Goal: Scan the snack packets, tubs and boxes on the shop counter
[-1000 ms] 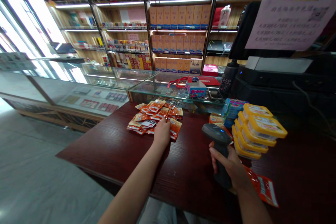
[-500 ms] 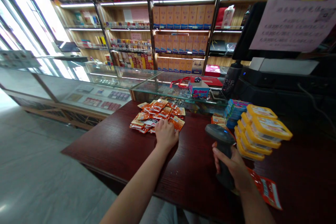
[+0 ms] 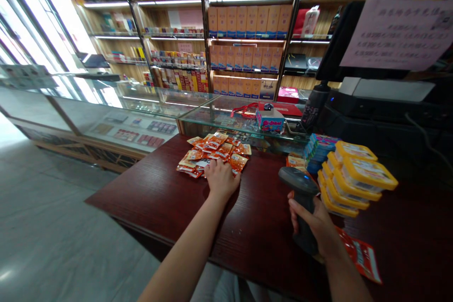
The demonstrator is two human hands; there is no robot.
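Observation:
A heap of small orange snack packets (image 3: 219, 146) lies on the dark red-brown counter. At its near edge my left hand (image 3: 221, 178) is closed, fingers curled down on a packet; the fingertips are hidden, so how firm the hold is does not show. My right hand (image 3: 318, 226) is wrapped round the handle of a black barcode scanner (image 3: 299, 181), whose head points left and up. Partly under the right wrist lies a larger red packet (image 3: 363, 255).
Yellow-lidded plastic boxes (image 3: 366, 177) are stacked on the right, beside blue boxes (image 3: 318, 151) and more orange packets (image 3: 295, 162). A monitor (image 3: 339, 42) with a paper notice stands behind. Beyond are a glass display case (image 3: 198, 118), a small colourful box (image 3: 271, 121) and stocked shelves.
My left hand has shifted very slightly toward me and left at the heap's edge. The right hand keeps the scanner in nearly the same pose; the view has moved a little.

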